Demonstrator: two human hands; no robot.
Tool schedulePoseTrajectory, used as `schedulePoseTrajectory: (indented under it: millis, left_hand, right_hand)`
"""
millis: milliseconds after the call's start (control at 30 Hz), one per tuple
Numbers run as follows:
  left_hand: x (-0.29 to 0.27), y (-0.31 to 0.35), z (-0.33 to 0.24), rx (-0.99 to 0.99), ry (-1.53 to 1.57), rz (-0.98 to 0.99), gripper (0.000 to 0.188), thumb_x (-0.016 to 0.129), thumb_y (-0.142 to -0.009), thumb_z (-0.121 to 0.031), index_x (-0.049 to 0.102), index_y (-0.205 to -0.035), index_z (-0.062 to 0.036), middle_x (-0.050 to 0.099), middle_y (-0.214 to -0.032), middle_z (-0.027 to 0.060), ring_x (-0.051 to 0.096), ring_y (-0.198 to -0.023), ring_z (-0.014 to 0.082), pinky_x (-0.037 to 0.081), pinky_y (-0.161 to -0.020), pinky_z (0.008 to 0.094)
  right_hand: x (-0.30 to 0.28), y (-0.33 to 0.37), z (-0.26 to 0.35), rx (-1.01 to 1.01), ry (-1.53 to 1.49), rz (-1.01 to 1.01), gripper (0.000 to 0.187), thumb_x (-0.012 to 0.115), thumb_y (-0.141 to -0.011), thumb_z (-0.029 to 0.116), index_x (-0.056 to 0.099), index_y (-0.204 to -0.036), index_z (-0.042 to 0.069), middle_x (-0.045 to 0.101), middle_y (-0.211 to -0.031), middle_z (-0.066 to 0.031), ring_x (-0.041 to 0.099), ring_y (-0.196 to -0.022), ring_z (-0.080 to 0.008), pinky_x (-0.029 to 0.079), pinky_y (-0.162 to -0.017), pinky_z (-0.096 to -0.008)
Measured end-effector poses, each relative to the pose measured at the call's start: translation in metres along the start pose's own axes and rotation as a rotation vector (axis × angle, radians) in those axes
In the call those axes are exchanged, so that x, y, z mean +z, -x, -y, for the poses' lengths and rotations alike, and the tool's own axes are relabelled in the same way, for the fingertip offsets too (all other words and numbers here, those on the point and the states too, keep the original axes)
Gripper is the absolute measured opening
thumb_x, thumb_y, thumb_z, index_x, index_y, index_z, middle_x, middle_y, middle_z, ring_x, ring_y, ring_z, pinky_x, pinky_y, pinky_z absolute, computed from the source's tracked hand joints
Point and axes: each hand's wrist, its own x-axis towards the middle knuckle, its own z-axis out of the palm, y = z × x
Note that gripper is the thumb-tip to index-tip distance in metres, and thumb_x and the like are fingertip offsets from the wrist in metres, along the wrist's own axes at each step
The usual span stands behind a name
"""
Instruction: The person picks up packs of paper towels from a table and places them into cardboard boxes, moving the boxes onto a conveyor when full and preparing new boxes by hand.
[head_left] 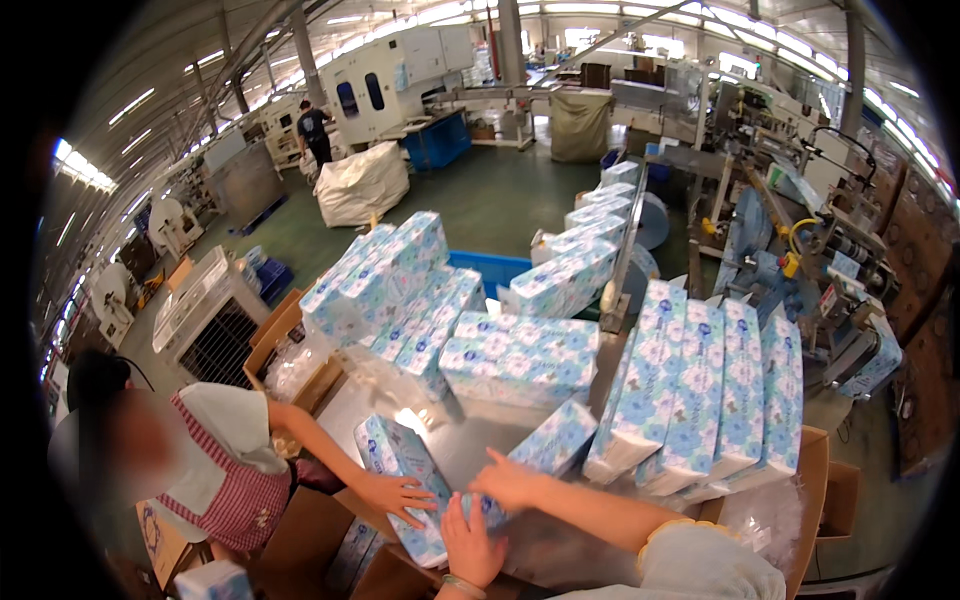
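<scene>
My left hand [472, 548], with a bracelet at the wrist, is raised with its fingers stretched out, beside the near end of a blue flowered tissue pack [556, 436]. Across the top of this pack reaches my right hand [508, 482], its fingers pointing left. It looks laid over the pack rather than wrapped round it. At left, a co-worker's hand [398, 497] lies spread on another tissue pack [392, 445], tilted over a carton. More tissue packs [690, 385] lean in a row to my right, and a block of packs [518, 360] stands on the metal table [480, 425].
High stacks of packs [385, 270] rise at the table's far left. A line of packs [590, 235] runs along a conveyor rail [628, 240]. Machinery [800, 240] fills the right. An open carton [310, 530] is by the co-worker [235, 465]. Another person [313, 130] stands far back.
</scene>
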Motion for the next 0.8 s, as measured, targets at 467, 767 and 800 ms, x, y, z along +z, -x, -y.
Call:
schedulePoseTrajectory:
  millis: [467, 767, 800]
  left_hand:
    - [0.026, -0.060, -0.008, -0.196, -0.114, 0.386, 0.080, 0.082, -0.065, -0.037, 0.047, -0.126, 0.0014, 0.067, -0.098, 0.0204, 0.067, -0.093, 0.0386, 0.055, -0.082, 0.0464]
    - [-0.167, 0.028, -0.061, -0.052, -0.415, 0.377, 0.071, 0.074, -0.073, -0.017, 0.050, -0.138, 0.0013, 0.061, -0.110, 0.0192, 0.060, -0.108, 0.0357, 0.048, -0.091, 0.0460]
    - [-0.184, 0.045, -0.059, -0.091, -0.391, 0.333, 0.071, 0.076, -0.073, -0.018, 0.051, -0.137, 0.0010, 0.062, -0.112, 0.0199, 0.061, -0.106, 0.0371, 0.049, -0.090, 0.0471]
  right_hand:
    - [-0.030, -0.044, -0.147, 0.885, 0.078, -0.456, 0.081, 0.087, -0.065, 0.045, 0.057, -0.131, 0.009, 0.056, -0.130, -0.0135, 0.051, -0.128, -0.0337, 0.042, -0.104, -0.0560]
    - [-0.048, -0.069, -0.107, 0.571, 0.119, -0.139, 0.117, 0.088, -0.062, 0.046, 0.031, -0.155, 0.007, 0.065, -0.117, -0.0184, 0.061, -0.113, -0.0337, 0.041, -0.104, -0.0479]
    - [-0.045, -0.070, -0.098, 0.582, 0.152, -0.094, 0.120, 0.088, -0.061, 0.046, 0.028, -0.157, 0.007, 0.066, -0.115, -0.0185, 0.063, -0.111, -0.0342, 0.040, -0.104, -0.0472]
